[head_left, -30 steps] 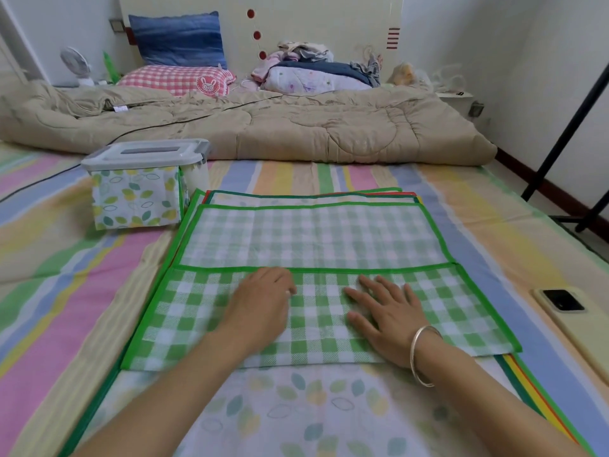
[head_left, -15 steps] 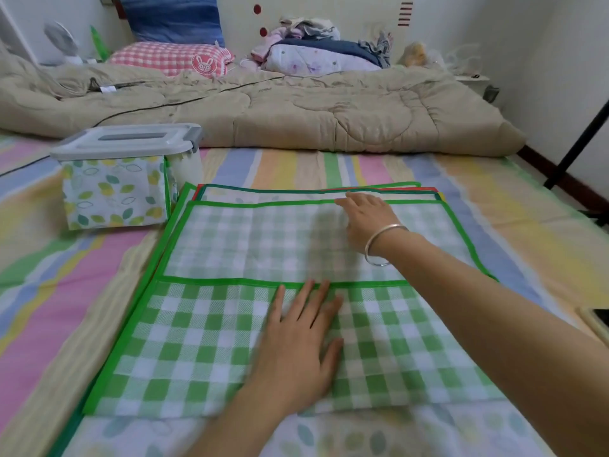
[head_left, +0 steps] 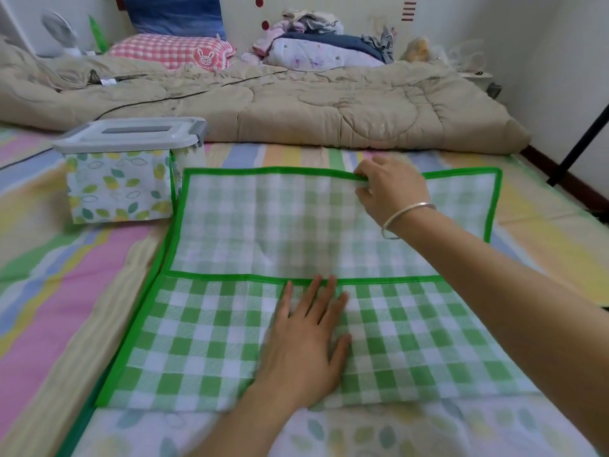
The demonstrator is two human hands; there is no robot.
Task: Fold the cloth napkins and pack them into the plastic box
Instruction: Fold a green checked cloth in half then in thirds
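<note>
Early days from what I see: green napkin [head_left: 263,225] has one fold, left hand [head_left: 306,344] flat on it, right hand [head_left: 392,189] pinching its far edge, box [head_left: 118,189] upper left still lidded.

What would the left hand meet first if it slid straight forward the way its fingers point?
The left hand lies flat on the green checked napkin. Straight ahead lies only flat cloth, then probably the right hand, which pinches the napkin's far edge; depth is hard to judge.
</note>
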